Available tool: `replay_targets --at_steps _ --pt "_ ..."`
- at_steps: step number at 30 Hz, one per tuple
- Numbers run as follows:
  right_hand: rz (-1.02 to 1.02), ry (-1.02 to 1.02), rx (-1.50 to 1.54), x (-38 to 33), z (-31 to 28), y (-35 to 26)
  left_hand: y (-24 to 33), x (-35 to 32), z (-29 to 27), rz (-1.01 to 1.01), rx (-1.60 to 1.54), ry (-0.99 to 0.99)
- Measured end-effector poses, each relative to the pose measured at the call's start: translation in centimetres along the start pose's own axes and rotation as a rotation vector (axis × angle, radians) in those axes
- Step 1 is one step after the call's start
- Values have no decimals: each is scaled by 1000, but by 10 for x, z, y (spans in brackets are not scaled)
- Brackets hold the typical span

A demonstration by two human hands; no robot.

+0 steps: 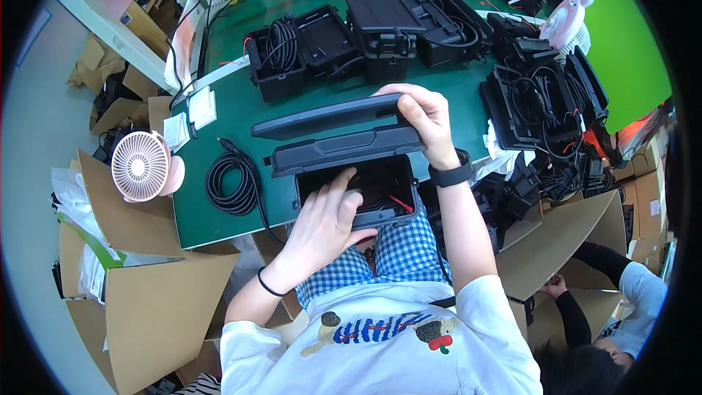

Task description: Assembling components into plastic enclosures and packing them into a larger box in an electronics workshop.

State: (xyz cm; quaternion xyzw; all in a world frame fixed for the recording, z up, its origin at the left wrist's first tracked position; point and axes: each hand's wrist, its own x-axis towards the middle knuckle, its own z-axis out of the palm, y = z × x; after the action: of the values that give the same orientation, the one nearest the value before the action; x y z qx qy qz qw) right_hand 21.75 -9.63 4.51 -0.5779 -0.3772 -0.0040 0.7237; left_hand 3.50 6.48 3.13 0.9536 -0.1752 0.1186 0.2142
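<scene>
On my lap, at the table's near edge, sits an open black plastic case [395,216] with a bit of red wire [401,203] inside. My left hand [325,212] reaches into it, fingers extended and apart, the thumb outside by the near wall. What the fingertips touch is hidden in the dark interior. Above the case stands its raised black lid [344,150]. Beyond that is a long flat black piece [322,118]; whether it joins the lid I cannot tell. My right hand [426,121] is closed around this piece's right end, thumb on the near side.
A coiled black cable [232,181] lies left on the green table [208,223], near a pink fan [140,166]. Several black cases [384,25] with cables line the back and right. Cardboard boxes [164,314] flank me. A co-worker's arm [574,307] reaches into the lower-right box.
</scene>
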Motion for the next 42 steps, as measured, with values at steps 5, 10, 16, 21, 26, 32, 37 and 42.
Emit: replay_targets --at_steps 5,10,16,21,26,32,37,42 --pt "-20 -11 -17 -3 -1 0 3 -18 2 30 222 162" --pt "-71 -22 -5 -4 -1 3 -1 -51 1 -48 277 433" --pt "-77 -13 0 -3 0 3 -1 -62 8 -30 262 378" --pt "-70 -10 -15 -4 0 3 -4 -50 10 -115 67 175" --pt "-88 -28 -7 -6 -1 3 -12 -44 9 -58 13 182" --pt "-54 -13 -23 -4 -1 5 -18 -39 5 18 287 93" --pt "18 -63 -65 5 -5 -4 -13 -28 3 -56 242 221" --pt "8 -151 -272 8 -3 -9 -18 -10 8 -216 93 529"
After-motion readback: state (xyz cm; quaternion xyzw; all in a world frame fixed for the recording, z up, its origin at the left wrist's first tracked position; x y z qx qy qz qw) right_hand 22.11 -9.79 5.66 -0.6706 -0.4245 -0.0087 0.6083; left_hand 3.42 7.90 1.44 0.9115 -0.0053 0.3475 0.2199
